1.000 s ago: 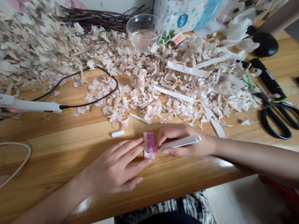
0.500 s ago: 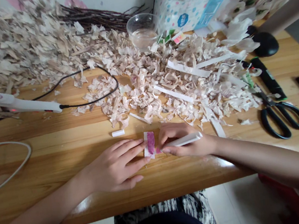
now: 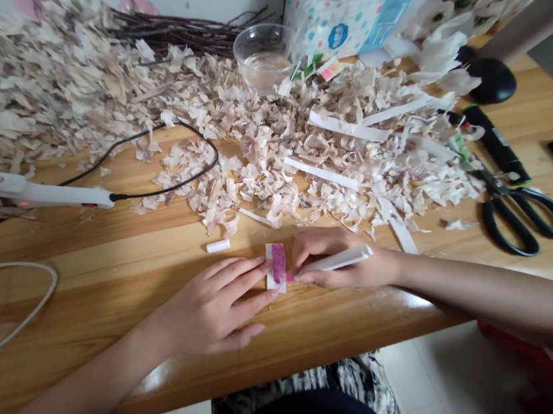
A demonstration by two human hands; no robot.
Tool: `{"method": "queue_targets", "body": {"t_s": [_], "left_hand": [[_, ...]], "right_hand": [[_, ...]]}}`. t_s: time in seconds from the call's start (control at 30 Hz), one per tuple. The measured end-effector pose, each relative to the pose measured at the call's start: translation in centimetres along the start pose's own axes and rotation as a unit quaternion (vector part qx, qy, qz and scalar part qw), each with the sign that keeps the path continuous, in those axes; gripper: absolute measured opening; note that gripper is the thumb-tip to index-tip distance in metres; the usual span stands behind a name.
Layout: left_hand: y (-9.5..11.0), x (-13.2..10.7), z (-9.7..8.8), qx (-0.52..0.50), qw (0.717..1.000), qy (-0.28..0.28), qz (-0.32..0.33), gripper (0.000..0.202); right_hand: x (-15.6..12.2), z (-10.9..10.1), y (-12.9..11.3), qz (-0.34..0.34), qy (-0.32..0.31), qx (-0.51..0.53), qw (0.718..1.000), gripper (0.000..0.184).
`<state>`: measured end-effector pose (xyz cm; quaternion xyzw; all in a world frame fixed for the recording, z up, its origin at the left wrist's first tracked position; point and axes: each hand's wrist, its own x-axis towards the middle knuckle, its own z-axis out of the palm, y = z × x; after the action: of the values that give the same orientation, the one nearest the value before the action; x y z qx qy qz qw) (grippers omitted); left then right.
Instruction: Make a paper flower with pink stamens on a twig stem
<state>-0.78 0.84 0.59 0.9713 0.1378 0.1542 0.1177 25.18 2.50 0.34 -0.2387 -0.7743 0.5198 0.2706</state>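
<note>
A small piece of white paper (image 3: 270,280) lies on the wooden table, its right part coloured purple. My left hand (image 3: 218,303) rests flat with fingers stretched, the fingertips touching the paper's left edge. My right hand (image 3: 330,254) is closed around a white marker (image 3: 341,259), whose tip end points left toward the paper. The tip itself is partly hidden by my fingers, with a bit of purple showing beside it. Just above my left fingers lies a white marker cap (image 3: 218,246).
Dry pale petal-like flakes (image 3: 225,119) heap along the back, with white paper strips (image 3: 323,173) among them. Black-handled scissors (image 3: 524,217) lie to the right. A white corded tool (image 3: 47,193) sits at left. A clear plastic bowl (image 3: 266,60) stands behind.
The marker in my right hand has shifted very slightly to the left. My left hand and the paper stay in place.
</note>
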Motion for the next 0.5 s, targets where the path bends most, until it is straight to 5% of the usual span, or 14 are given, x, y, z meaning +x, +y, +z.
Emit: {"method": "queue_targets", "body": {"t_s": [0.5], "left_hand": [[-0.05, -0.07, 0.01, 0.002, 1.000, -0.008, -0.002, 0.033]], "right_hand": [[-0.19, 0.10, 0.29, -0.006, 0.014, -0.013, 1.000, 0.010]]}}
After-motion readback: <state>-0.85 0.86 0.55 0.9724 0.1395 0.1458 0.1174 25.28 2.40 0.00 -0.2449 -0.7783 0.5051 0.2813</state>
